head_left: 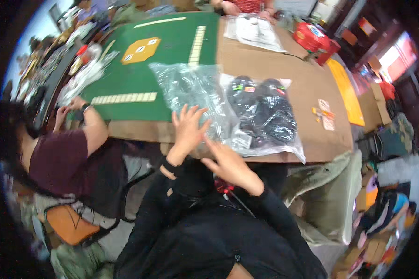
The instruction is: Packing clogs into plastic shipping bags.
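Note:
My left hand [188, 129] is open, with fingers spread over the near part of a flat clear plastic bag [184, 83]. I cannot tell whether its fingertips press on the film. My right hand [231, 166] is also open and empty, a little nearer to me by the table edge, its fingertips pointing toward the left hand. Just right of the flat bag lies a filled clear plastic bag [291, 148]. Inside it sit two dark, rounded bundles [274, 109] with small coloured stickers; wrinkled film hides what exactly they are.
A green mat [135, 83] with rows of pale tiles and a yellow board [142, 50] covers the table's left. Small orange packets [325, 114] lie at right. An olive sack [326, 204] stands below the right edge. A co-worker [60, 153] sits at left; another is across the table.

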Demonstrator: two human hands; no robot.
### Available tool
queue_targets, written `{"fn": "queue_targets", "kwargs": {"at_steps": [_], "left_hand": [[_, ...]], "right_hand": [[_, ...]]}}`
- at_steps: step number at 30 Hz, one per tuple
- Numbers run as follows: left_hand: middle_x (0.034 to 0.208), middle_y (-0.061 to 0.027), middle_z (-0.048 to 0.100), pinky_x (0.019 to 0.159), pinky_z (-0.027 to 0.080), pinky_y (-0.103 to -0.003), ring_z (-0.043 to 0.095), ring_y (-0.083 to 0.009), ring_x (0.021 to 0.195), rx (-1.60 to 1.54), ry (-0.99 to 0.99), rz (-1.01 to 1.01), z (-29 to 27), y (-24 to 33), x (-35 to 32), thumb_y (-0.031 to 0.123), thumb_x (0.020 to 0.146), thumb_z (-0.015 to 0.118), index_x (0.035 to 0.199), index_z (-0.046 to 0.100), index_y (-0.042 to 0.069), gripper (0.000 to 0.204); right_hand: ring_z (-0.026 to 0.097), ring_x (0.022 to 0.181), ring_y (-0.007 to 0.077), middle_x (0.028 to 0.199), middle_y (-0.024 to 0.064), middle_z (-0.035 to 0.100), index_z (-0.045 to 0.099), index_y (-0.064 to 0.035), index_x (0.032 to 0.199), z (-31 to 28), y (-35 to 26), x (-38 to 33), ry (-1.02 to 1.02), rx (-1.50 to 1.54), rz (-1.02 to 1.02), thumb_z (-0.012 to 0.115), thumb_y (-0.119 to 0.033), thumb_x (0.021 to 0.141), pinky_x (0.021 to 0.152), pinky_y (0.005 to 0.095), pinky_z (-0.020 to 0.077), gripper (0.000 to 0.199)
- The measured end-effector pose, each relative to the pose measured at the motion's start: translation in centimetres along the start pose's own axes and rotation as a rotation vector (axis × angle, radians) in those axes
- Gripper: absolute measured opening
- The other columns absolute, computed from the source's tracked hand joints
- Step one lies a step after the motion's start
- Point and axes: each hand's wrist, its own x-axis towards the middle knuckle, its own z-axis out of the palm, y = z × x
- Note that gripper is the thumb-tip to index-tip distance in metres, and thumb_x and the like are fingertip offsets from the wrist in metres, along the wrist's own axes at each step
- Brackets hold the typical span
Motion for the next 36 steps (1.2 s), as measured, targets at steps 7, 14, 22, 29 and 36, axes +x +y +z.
{"fn": "queue_targets", "kwargs": {"at_steps": [7,14,22,29,36], "left_hand": [[0.131,-0.0148,0.049,0.105,0.009,-0.066,0.028,-0.0423,0.131,0.486,0.066,-0.006,-2.2,0.8,-0.8,0.041,0.079,0.062,0.119,0.061,0.016,0.047],[0.133,-0.0186,0.045,0.105,0.016,-0.063,0.030,-0.0425,0.130,0.364,-0.075,-0.013,-0.8,-1.1,-3.5,0.043,0.080,0.061,0.128,0.053,0.013,0.057],[0.142,-0.0255,0.031,0.105,0.007,-0.066,0.015,-0.0506,0.134,0.269,-0.187,0.171,3.9,-1.1,-6.1,0.042,0.083,0.058,0.135,0.044,0.013,0.061],[0.143,-0.0222,0.031,0.104,0.010,-0.065,0.021,-0.0459,0.134,0.264,-0.146,0.179,4.7,-1.8,-6.8,0.042,0.084,0.057,0.136,0.045,0.017,0.058],[0.144,-0.0188,0.032,0.105,0.012,-0.063,0.022,-0.0414,0.135,0.301,-0.096,0.162,4.2,-1.6,-7.5,0.046,0.084,0.055,0.136,0.044,0.021,0.059]], "right_hand": [[0.059,0.091,0.0326,0.099,0.0144,0.060,0.058,-0.0044,0.109,-2.2,1.0,-2.8,0.096,0.149,0.156,0.059,-0.029,0.087,0.077,0.0398,0.0470,0.033],[0.060,0.069,0.0118,0.081,0.0060,0.065,0.062,-0.0020,0.104,-3.1,5.1,-9.4,0.276,0.785,0.730,0.057,-0.038,0.091,0.061,0.0262,0.0477,0.039],[0.061,0.069,0.0129,0.080,0.0074,0.064,0.057,0.0027,0.104,-2.6,7.7,-8.4,0.296,0.906,0.883,0.046,-0.061,0.089,0.051,0.0250,0.0479,0.066],[0.061,0.074,0.0159,0.086,0.0066,0.064,0.059,-0.0042,0.097,0.8,9.0,-4.9,0.191,1.410,0.923,0.043,-0.059,0.091,0.065,0.0284,0.0483,0.057],[0.059,0.061,0.0186,0.072,0.0107,0.063,0.054,-0.0053,0.068,3.3,8.2,-4.4,0.622,1.280,0.776,0.048,-0.027,0.092,0.054,0.0293,0.0466,0.033]]}}
